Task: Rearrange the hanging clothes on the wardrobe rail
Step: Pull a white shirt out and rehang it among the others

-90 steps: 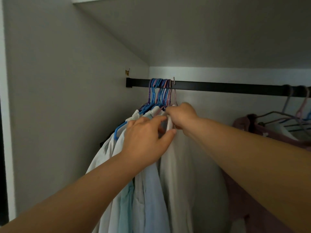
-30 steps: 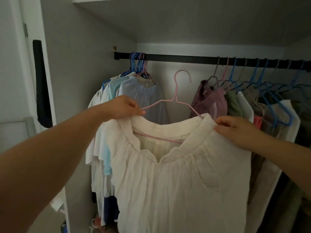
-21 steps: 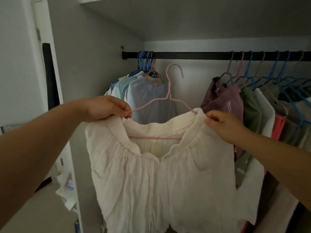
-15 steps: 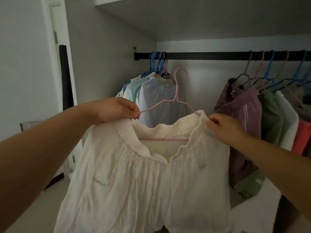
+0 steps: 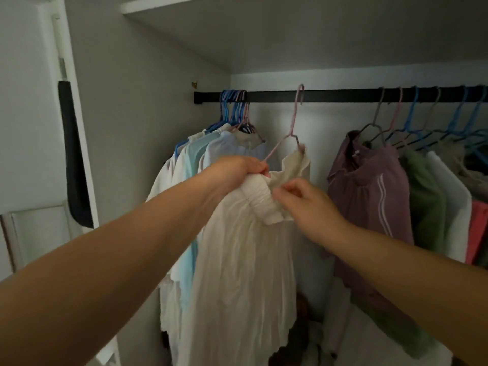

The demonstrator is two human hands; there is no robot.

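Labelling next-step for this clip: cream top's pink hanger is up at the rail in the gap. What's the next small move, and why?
Probably let go with both hands. The pink hanger hook already appears to sit over the black rail, in the gap between the pale shirts and the purple garment. The left hand grips the hanger's arm and the cream top; the right hand pinches its gathered neckline.

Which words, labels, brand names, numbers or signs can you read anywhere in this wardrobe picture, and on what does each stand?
None: no readable text shows anywhere.
The mauve garment with two white stripes carries stripes only, no lettering.
The cream gathered-waist garment on the pink wire hanger, held by both hands, shows no label.
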